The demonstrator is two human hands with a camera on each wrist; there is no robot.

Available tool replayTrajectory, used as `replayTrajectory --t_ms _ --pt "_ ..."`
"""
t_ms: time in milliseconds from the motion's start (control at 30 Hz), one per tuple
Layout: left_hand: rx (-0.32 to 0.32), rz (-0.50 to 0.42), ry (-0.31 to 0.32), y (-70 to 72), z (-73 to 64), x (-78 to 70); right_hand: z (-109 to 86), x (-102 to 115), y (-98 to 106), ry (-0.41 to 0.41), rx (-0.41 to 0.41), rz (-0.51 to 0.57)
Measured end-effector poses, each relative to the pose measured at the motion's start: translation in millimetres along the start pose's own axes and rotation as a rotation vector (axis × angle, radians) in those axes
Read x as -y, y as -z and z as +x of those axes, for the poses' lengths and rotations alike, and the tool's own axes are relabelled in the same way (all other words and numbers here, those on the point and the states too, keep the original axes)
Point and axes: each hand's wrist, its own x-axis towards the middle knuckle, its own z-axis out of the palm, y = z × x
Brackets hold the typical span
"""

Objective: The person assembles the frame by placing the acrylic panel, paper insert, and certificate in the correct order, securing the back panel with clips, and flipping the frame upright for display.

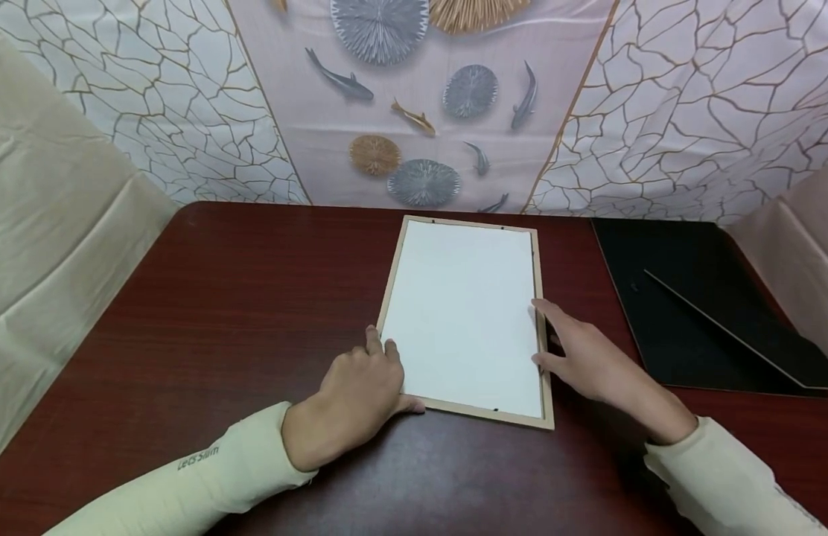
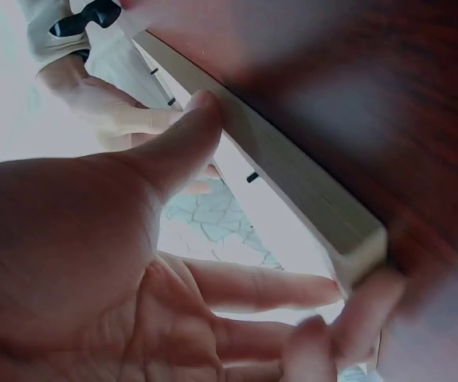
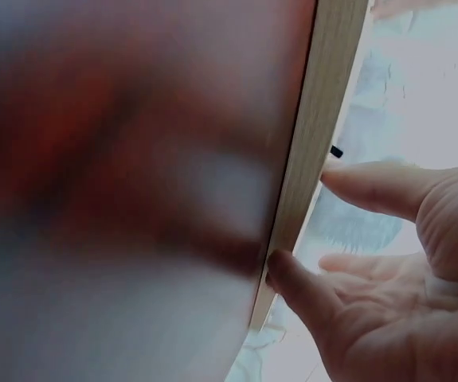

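A light wooden picture frame [image 1: 467, 409] lies on the table with a white sheet [image 1: 464, 305] inside it. Small black tabs [image 1: 496, 409] stick out along its inner edges. My left hand [image 1: 362, 387] grips the near left corner, thumb along the near rail and fingers over the left side. In the left wrist view, its last fingers curl about the corner of the wooden rail [image 2: 292, 183]. My right hand [image 1: 584, 357] holds the right rail [image 3: 316, 103], its thumb and index tips over the inner edge and another finger against the outer side.
To the right lies a flat black board [image 1: 622, 290] with a thin black flap [image 1: 782, 342] raised at a slant on it. The dark red wooden table [image 1: 220, 313] meets a patterned cloth [image 1: 173, 89] at the back. Pale cloth hangs at both sides.
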Motion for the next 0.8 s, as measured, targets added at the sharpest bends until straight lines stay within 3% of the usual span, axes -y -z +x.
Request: replayTrajectory --t_ms 200,400,567,800 --pt "0.119 -0.124 0.016 1.7 4.3 5.1 13.8 -5.6 5.7 0.032 0.05 0.038" --pt "0.074 -0.179 0.004 -1.6 6.4 13.9 21.7 -6.2 8.3 0.036 0.069 0.068" --pt "0.129 -0.243 0.009 -2.0 9.5 22.7 20.1 -6.0 10.6 0.014 0.078 0.089" --pt "0.231 -0.32 -0.013 -1.3 13.7 35.7 1.2 -33.2 26.0 -0.034 -0.025 0.033"
